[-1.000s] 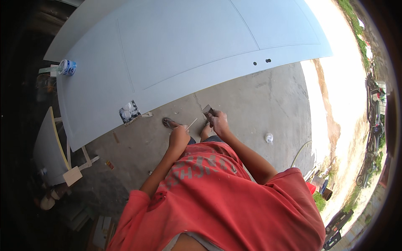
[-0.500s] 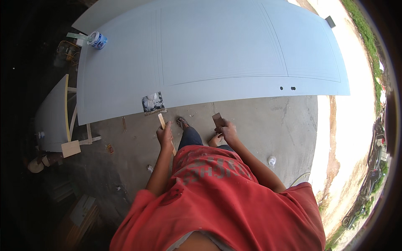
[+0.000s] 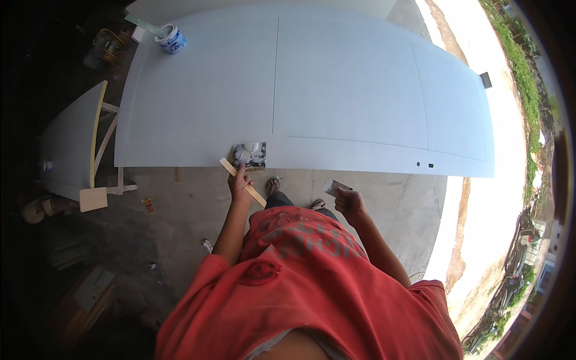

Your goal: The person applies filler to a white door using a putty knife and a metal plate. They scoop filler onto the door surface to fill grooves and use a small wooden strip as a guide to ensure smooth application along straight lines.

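Note:
My left hand [image 3: 239,183] is closed round a thin, flat wooden stick [image 3: 257,195] that slants across its fingers. One fingertip of that hand overlaps the near edge of a small square plate smeared with white putty [image 3: 251,154]; whether it grips the plate I cannot tell. The plate rests at the near edge of a large pale blue-white door panel [image 3: 204,108]. To the right, my right hand [image 3: 350,203] is closed on a flat putty scraper [image 3: 336,186], its wide blade pointing up and left, apart from the panel.
A blue-and-white tub [image 3: 173,42] with a flat spatula [image 3: 141,25] across it stands at the panel's far left. Two dark holes [image 3: 425,165] pierce the panel's near right edge. Another panel [image 3: 72,135] stands left on wooden supports [image 3: 107,144]. Concrete floor [image 3: 288,240] lies below.
My left hand has moved up to the putty plate, and the stick now slants more. My right hand has turned the scraper so its blade points left. The view has shifted.

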Available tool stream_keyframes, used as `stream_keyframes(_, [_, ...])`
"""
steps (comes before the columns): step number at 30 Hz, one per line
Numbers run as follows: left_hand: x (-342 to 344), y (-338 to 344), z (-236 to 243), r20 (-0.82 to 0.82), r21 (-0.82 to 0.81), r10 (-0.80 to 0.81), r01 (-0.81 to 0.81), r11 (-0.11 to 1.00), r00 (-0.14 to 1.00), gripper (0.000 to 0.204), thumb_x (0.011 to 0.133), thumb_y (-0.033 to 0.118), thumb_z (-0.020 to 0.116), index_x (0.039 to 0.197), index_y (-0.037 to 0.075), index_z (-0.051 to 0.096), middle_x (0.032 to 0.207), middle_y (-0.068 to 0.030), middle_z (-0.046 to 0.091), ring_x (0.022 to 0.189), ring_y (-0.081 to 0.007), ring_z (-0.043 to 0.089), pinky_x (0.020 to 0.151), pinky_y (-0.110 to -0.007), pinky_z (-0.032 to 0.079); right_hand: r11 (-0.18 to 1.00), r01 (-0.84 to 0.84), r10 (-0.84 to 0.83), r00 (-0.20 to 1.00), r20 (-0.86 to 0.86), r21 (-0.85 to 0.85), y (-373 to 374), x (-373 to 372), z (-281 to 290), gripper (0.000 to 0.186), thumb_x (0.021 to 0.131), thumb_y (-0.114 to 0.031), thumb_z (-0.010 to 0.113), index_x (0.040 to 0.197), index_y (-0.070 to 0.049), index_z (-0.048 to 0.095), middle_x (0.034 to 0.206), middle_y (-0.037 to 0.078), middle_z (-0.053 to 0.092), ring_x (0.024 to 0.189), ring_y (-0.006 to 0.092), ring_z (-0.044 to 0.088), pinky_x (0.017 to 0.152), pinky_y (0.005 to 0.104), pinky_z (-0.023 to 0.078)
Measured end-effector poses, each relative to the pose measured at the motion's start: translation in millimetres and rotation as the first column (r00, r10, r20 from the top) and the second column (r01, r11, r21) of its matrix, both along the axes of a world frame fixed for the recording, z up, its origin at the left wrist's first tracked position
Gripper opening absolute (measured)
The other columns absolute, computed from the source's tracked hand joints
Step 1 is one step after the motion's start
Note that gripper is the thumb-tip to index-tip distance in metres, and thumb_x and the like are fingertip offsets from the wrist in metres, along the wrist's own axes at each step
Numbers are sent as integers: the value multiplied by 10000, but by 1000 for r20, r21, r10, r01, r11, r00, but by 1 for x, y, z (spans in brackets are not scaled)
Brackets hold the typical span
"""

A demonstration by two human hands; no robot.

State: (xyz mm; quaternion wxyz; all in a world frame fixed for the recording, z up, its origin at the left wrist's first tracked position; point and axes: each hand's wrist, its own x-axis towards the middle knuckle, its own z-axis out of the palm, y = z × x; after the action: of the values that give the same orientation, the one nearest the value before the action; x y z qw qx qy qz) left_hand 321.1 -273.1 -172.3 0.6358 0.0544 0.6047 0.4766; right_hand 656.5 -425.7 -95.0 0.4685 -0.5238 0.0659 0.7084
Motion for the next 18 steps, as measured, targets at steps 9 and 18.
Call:
stream_keyframes(9, [-58,40,133,425,171,-119,49,984,898,338,983,246,649,1272,82,586,1181,-60,671,1009,-182,680,825,-343,577,818,-511,233,712,662,263,93,-63,80,352,951,-112,594,1280,-11,665,1096,87,688,857,167,658,677,292,525])
stream_keyframes(18, [-62,80,219,249,282,-547,480,831,799,280,957,201,671,1172,26,625,1017,-84,708,880,-179,719,758,-345,608,101,-945,-346,259,902,311,157,-134,233,387,833,0,661,1214,-29,720,1224,143,668,989,264,645,771,339,525])
